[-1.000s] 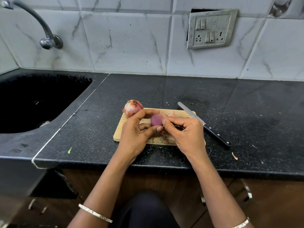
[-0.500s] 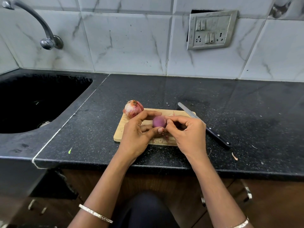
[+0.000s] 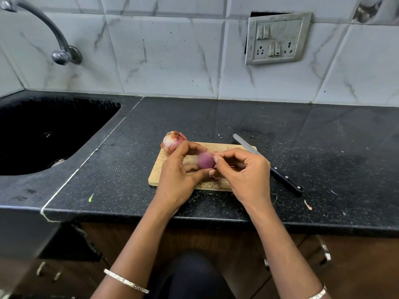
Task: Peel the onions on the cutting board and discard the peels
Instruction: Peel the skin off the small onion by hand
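Held just above the middle of the cutting board (image 3: 158, 171): a small purple onion (image 3: 206, 160), bare and smooth on the side that shows. Cradled from the left by the left hand (image 3: 179, 178), thumb beneath and forefinger arched over, leaving the right end free for picking. Pinched at that free end by the right hand (image 3: 244, 171), thumb and forefinger tips pressed together against it, likely on a last shred of skin, though too small to tell. Nearly round, so no clear long axis; judging by the picked end, stem-to-root line probably left to right, along the board's long edges, one end toward the right hand. Kept over the board, presumably to catch falling scraps. Second onion (image 3: 172, 141), dry skin on, at the board's far left corner. Knife (image 3: 285, 180) across the far right corner, handle out on the dark tabletop (image 3: 323, 137), within easy reach of the right hand. Stray peel scrap (image 3: 307, 205) near the tabletop's front edge, right of the knife.
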